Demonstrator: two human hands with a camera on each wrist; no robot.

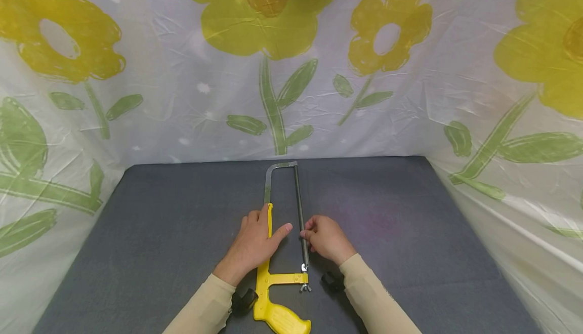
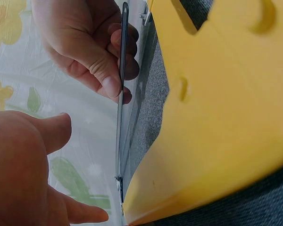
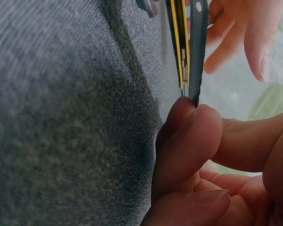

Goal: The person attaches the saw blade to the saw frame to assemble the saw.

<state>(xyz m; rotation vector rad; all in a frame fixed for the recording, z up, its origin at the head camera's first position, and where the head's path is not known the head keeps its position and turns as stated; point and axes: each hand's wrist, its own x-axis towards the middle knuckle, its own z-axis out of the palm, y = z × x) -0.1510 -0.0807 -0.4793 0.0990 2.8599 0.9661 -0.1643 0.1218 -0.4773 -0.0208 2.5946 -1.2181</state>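
A hacksaw with a yellow handle (image 1: 284, 319) and a silver front bow (image 1: 267, 184) lies on the dark cloth, its grip toward me. Its thin blade (image 1: 299, 197) runs along the right side, down to a wing nut (image 1: 305, 288). My left hand (image 1: 255, 243) rests over the yellow part of the frame, thumb stretched toward the blade. With thumb and forefinger, my right hand (image 1: 330, 238) pinches the blade around its lower half. The right wrist view shows the toothed blade (image 3: 198, 52) entering between those fingertips.
Dark grey cloth (image 1: 387, 273) covers the table. A white curtain (image 1: 182, 96) printed with yellow flowers hangs behind it and along both sides. Black wrist devices sit under each forearm, the right one (image 1: 333, 281) beside the wing nut.
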